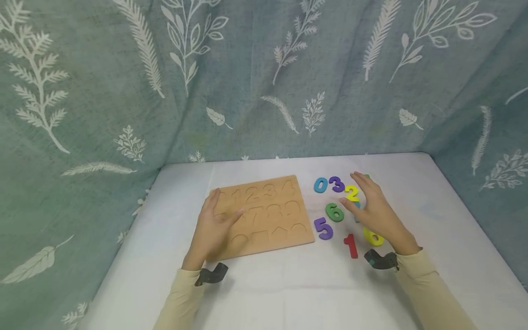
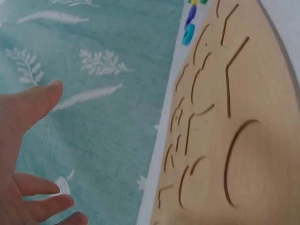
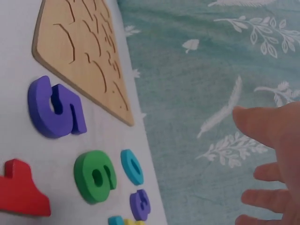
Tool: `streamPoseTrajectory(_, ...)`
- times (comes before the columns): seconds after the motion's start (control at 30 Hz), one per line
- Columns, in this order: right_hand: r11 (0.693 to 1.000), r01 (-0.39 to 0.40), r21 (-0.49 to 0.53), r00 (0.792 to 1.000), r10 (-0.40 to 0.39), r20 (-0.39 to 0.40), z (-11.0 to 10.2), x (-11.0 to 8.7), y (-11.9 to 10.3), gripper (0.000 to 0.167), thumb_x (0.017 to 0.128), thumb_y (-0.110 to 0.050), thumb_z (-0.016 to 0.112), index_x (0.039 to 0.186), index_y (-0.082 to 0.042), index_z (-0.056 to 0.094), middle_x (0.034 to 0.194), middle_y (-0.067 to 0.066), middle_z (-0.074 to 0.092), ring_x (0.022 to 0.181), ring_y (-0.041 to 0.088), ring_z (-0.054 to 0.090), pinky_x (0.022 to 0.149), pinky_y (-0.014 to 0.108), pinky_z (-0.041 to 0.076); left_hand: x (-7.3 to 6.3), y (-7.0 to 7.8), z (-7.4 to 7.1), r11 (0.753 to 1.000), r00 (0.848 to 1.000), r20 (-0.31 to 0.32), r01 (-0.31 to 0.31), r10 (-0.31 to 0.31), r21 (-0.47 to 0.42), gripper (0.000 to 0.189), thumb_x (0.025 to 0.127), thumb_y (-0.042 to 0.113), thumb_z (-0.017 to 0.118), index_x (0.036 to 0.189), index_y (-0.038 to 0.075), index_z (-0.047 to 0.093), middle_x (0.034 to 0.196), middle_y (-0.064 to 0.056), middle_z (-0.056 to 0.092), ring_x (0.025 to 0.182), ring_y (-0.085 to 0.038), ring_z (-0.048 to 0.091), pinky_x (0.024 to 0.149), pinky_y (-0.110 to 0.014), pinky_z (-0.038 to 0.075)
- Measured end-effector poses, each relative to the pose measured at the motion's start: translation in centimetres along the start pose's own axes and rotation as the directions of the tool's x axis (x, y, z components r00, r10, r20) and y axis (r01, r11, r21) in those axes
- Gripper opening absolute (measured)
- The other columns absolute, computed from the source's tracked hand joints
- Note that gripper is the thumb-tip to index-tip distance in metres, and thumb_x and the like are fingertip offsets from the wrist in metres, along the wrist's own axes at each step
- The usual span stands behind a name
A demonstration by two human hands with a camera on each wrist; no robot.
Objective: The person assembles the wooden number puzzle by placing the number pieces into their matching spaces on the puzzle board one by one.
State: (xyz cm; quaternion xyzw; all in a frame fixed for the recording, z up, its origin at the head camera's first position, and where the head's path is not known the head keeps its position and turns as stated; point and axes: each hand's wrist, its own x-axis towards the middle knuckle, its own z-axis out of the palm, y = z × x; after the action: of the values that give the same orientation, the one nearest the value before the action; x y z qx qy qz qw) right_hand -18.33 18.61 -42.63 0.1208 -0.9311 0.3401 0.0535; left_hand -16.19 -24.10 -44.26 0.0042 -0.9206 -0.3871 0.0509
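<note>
1. Left hand (image 1: 210,231): fingers extended and spread, thumb apart, gripping nothing. Contact with the board cannot be confirmed.
2. Board (image 1: 264,220): lies below the left fingers and extends to their right, flat on the desk (image 1: 272,298). Number and shape outlines are cut into its face.
3. Right hand (image 1: 375,213): fingers extended, thumb apart, holding nothing. It is positioned above the loose pieces.
4. Yellow 2 (image 1: 352,194): appears between the right thumb and fingers — no grip on it.
5. Blue 0 (image 1: 316,185) and purple 3 (image 1: 337,184): side by side, left of the right fingertips.
6. Green 6 (image 1: 335,213): just left of and nearer the person than the right thumb tip.
7. Purple 5 (image 1: 324,230): farther left, near the board's right edge. Red 1 (image 1: 351,246): nearer the person than the right thumb.
8. Partly hidden pieces: blue piece (image 1: 357,213) beneath the right thumb, yellow piece (image 1: 378,240) beside the palm, green piece (image 1: 367,175) by the fingertips — numerals not legible.
9. Patterned curtain (image 1: 247,91): hangs beyond both hands' fingers.
</note>
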Motion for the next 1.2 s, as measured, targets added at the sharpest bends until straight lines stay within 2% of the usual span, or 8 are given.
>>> streamPoseTrajectory(0.13,1.000,0.016,0.023,0.998,-0.015,-0.055,-0.3,-0.4,0.8,0.075,0.096,-0.024,0.074,0.157,0.000,0.037,0.163,0.027,0.033,0.150,0.052,0.030,0.114,0.073,0.030,-0.4,-1.1,-0.5,1.000,1.000,-0.009,0.005,-0.005,0.008,0.104,0.091,0.056,0.074,0.165,0.007,0.022,0.172,-0.015,0.020,0.159,-0.041,0.019,0.124,-0.063,0.023)
streamPoseTrajectory(0.27,0.999,0.021,0.038,0.996,-0.018,-0.093,-0.8,-0.5,1.7,0.070,0.096,-0.019,0.074,0.154,0.001,0.041,0.160,0.029,0.038,0.147,0.052,0.036,0.112,0.071,0.034,-0.9,-2.1,-1.0,0.999,0.999,-0.016,0.051,-0.051,0.008,0.106,0.089,0.057,0.076,0.165,0.007,0.021,0.172,-0.015,0.019,0.159,-0.043,0.019,0.124,-0.063,0.023)
streamPoseTrajectory(0.47,0.997,-0.056,0.049,0.994,0.061,-0.092,-1.4,-1.3,3.0,0.065,0.097,-0.018,0.073,0.152,0.001,0.044,0.155,0.029,0.044,0.138,0.052,0.045,0.107,0.069,0.041,-1.9,-3.2,-1.3,0.990,0.990,0.014,0.138,-0.137,-0.013,0.109,0.087,0.060,0.076,0.166,0.011,0.019,0.173,-0.014,0.018,0.159,-0.043,0.020,0.123,-0.065,0.025)
streamPoseTrajectory(0.73,0.993,-0.093,0.075,0.986,0.102,-0.131,-2.4,-1.6,4.9,0.062,0.099,-0.021,0.070,0.152,0.001,0.044,0.153,0.029,0.045,0.136,0.050,0.047,0.108,0.067,0.041,-2.8,-4.6,-1.1,0.989,0.989,0.009,0.148,-0.148,-0.012,0.109,0.088,0.054,0.078,0.164,0.003,0.020,0.168,-0.022,0.026,0.153,-0.044,0.030,0.123,-0.058,0.029)
streamPoseTrajectory(0.97,0.986,-0.119,0.119,0.974,0.139,-0.177,-3.1,-2.0,6.5,0.060,0.100,-0.021,0.069,0.152,0.000,0.046,0.151,0.029,0.048,0.134,0.049,0.049,0.107,0.067,0.042,-3.3,-5.5,-1.1,0.976,0.975,0.056,0.217,-0.216,-0.002,0.114,0.087,0.054,0.079,0.165,0.001,0.014,0.167,-0.023,0.025,0.154,-0.043,0.030,0.123,-0.053,0.031)
streamPoseTrajectory(1.1,0.980,-0.125,0.154,0.962,0.158,-0.224,-3.4,-2.1,7.7,0.058,0.101,-0.025,0.068,0.150,0.000,0.049,0.150,0.029,0.050,0.133,0.049,0.051,0.107,0.065,0.043,-3.6,-5.8,-1.0,0.969,0.965,0.091,0.246,-0.247,0.029,0.118,0.087,0.055,0.078,0.164,-0.004,0.011,0.165,-0.028,0.023,0.150,-0.050,0.032,0.118,-0.059,0.037)
streamPoseTrajectory(1.13,0.976,-0.134,0.173,0.956,0.173,-0.237,-3.4,-2.1,8.1,0.058,0.101,-0.027,0.068,0.149,-0.001,0.050,0.150,0.027,0.051,0.134,0.046,0.052,0.110,0.059,0.044,-3.7,-5.9,-1.0,0.967,0.962,0.099,0.252,-0.254,0.035,0.119,0.087,0.056,0.078,0.163,-0.005,0.011,0.165,-0.029,0.024,0.149,-0.051,0.034,0.117,-0.060,0.038)
streamPoseTrajectory(1.2,0.972,-0.139,0.189,0.950,0.185,-0.253,-3.6,-2.1,8.4,0.057,0.101,-0.028,0.068,0.148,-0.001,0.052,0.149,0.026,0.053,0.134,0.044,0.053,0.110,0.057,0.045,-4.0,-6.0,-0.9,0.965,0.960,0.105,0.257,-0.261,0.046,0.121,0.086,0.058,0.079,0.162,-0.008,0.012,0.163,-0.031,0.025,0.145,-0.052,0.037,0.114,-0.061,0.040)
